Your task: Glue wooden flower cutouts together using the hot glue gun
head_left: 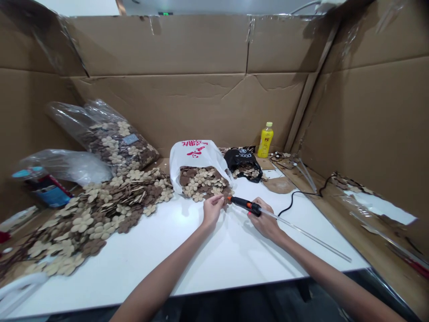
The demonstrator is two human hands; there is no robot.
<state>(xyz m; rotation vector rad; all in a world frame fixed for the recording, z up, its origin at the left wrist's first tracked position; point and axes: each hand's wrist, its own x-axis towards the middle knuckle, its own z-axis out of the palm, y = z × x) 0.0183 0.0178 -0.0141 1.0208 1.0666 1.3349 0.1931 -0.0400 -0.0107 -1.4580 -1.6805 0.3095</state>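
Observation:
My right hand (266,220) is wrapped round a black glue gun (244,204) with an orange tip, which points left. A long clear glue stick (311,236) runs out of its back toward the table's front right. My left hand (213,210) is closed in a pinch on a brown flower piece (227,198), right at the gun's tip; the fingers partly hide it. Just behind my left hand, a white plastic bag (197,154) lies with its mouth toward me, full of brown and beige flower pieces (203,182).
A large heap of flower pieces (114,201) covers the table's left, below a clear bag (117,143) of more. A black bag (243,162) and yellow bottle (265,141) stand at the back. A black cord (298,193) trails right. Cardboard walls (201,107) surround the white table (150,268).

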